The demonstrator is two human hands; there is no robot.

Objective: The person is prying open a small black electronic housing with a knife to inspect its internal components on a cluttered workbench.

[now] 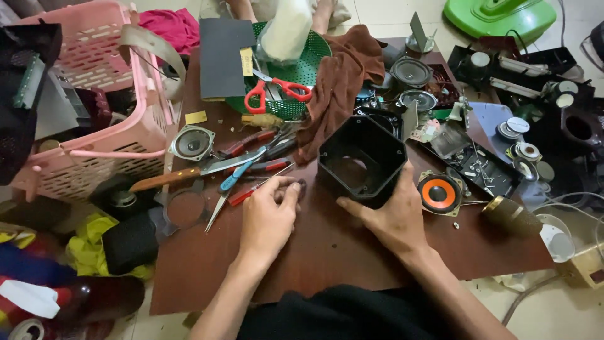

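Head view looks down on a dark brown surface point(327, 252) crowded with parts. At the far left a pink slatted basket point(135, 129) stands just off the surface's edge, with dark equipment showing inside it. At the far middle a green perforated bowl point(314, 53) holds red-handled scissors point(277, 91) and a pale wrapped bundle; a brown cloth point(340, 88) drapes over its right rim.

The black open housing point(362, 160), a hollow angular shell with a round hole in its floor, sits in the middle of the surface, tilted toward the camera and empty. The right hand point(393, 217) grips its near right corner, thumb on the near wall and fingers wrapped round the outer side. The left hand point(267, 217) lies palm down just left of the housing, fingers curled, fingertips pinching a small dark round part point(301, 186) against the surface.

Left of that hand lie a wooden-handled knife point(189, 173), pliers and a small grey speaker point(192, 143). An orange-coned speaker point(439, 193) sits just right of the right hand.
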